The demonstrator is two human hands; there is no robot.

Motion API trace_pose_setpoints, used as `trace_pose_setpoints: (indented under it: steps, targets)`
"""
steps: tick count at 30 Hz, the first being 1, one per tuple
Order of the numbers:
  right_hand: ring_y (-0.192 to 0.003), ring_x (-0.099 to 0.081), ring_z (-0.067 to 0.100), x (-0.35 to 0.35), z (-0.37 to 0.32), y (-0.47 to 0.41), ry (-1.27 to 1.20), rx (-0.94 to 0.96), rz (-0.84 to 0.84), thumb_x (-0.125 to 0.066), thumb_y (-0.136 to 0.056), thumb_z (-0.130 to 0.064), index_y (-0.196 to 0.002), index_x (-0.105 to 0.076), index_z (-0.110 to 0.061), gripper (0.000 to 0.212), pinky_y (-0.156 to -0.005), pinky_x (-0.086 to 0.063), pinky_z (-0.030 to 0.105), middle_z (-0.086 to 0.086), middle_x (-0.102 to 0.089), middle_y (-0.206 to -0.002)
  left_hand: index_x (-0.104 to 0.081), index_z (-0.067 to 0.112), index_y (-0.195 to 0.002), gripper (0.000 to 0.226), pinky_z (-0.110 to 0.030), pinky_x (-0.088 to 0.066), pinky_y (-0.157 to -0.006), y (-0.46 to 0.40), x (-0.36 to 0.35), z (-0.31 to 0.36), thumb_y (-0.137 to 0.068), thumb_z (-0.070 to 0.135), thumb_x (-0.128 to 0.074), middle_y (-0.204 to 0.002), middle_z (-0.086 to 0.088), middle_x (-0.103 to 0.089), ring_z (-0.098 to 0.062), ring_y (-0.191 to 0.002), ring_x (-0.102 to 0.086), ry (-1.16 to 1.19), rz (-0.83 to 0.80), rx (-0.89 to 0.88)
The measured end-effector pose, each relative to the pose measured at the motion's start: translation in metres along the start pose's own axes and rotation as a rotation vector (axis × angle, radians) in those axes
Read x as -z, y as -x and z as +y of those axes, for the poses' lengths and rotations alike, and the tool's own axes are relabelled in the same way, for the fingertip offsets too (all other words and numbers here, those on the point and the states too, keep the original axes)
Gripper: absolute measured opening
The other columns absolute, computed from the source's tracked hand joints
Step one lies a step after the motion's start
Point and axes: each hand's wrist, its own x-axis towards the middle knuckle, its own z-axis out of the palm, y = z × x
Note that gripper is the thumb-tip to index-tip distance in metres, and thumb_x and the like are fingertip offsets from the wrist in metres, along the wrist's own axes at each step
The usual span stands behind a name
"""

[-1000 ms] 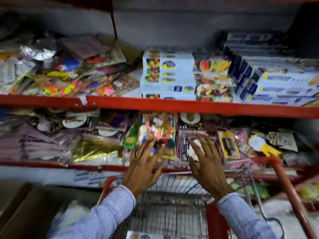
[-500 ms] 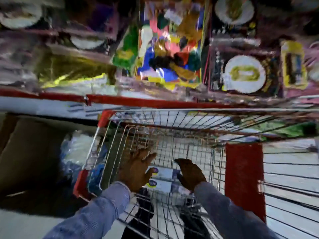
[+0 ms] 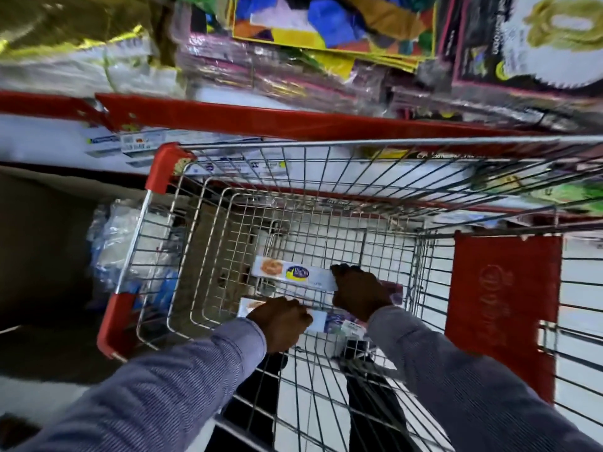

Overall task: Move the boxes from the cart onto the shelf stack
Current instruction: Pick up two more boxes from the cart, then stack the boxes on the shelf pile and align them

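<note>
Down in the cart [image 3: 326, 197], low in the frame, each hand grips one white box. The left hand [image 3: 280, 324] holds the near box [image 3: 321, 321]; the right hand [image 3: 360, 293] holds the far box [image 3: 287, 274]. Its blue label is too blurry to read.

Both hands, left [image 3: 282, 322] and right [image 3: 360, 293], knuckles up, fingers curled.

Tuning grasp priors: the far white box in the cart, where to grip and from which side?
Grip the far white box by its right short end, from above, where the right hand already sits. It lies flat and long on the cart floor, walls blocking side approaches.
</note>
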Motion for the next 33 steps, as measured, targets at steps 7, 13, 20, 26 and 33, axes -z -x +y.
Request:
trace_pose_setpoints:
  steps: [7, 13, 20, 26, 33]
  targets:
    - [-0.098, -0.065, 0.035, 0.025, 0.022, 0.027, -0.094, 0.038, 0.191, -0.063, -0.082, -0.037, -0.128, -0.047, -0.011, 0.055, -0.074, -0.053, 0.038, 0.013, -0.063, -0.114, -0.045, 0.004, -0.129, 0.054, -0.050, -0.045, -0.093, -0.035, -0.001, 0.003, -0.082, 0.020, -0.068, -0.129, -0.018, -0.050, -0.039, -0.118, -0.047, -0.118, -0.123, 0.019]
    - [-0.097, -0.067, 0.032, 0.065, 0.009, 0.055, -0.099, 0.091, 0.288, -0.067, -0.079, -0.037, -0.122, -0.054, -0.014, 0.051, -0.074, -0.053, 0.035, 0.011, -0.068, -0.109, -0.041, 0.001, -0.137, 0.050, -0.050, -0.049, -0.093, -0.028, 0.005, 0.001, -0.089, 0.002, -0.055, -0.125, -0.025, -0.058, -0.043, -0.113, -0.057, 0.004, -0.157, 0.130]
    - [-0.099, -0.066, 0.029, 0.158, -0.024, 0.132, -0.071, 0.184, 0.419, -0.065, -0.079, -0.041, -0.122, -0.057, -0.025, 0.047, -0.077, -0.052, 0.033, 0.007, -0.071, -0.110, -0.055, 0.013, -0.132, 0.063, -0.041, -0.051, -0.094, 0.047, 0.094, 0.028, -0.073, 0.016, -0.077, -0.126, -0.015, -0.065, -0.036, -0.111, -0.062, 0.077, 0.258, 0.085]
    - [-0.090, -0.069, 0.026, 0.294, -0.055, 0.229, 0.040, 0.304, 0.686, -0.067, -0.072, -0.050, -0.116, -0.061, -0.029, 0.050, -0.071, -0.056, 0.033, 0.001, -0.075, -0.098, -0.057, 0.024, -0.132, 0.070, -0.034, -0.050, -0.097, 0.136, 0.221, 0.070, -0.065, 0.044, -0.056, -0.131, -0.010, -0.063, -0.030, -0.117, -0.060, 0.120, 0.599, 0.082]
    - [-0.079, -0.069, 0.023, 0.432, -0.089, 0.339, 0.153, 0.384, 0.918, -0.061, -0.071, -0.048, -0.100, -0.064, -0.028, 0.036, -0.064, -0.055, 0.034, 0.000, -0.074, -0.085, -0.064, 0.030, -0.121, 0.060, -0.013, -0.044, -0.079, 0.209, 0.374, 0.125, -0.062, 0.045, -0.071, -0.113, 0.006, -0.073, -0.013, -0.100, -0.065, -0.049, 0.845, -0.003]
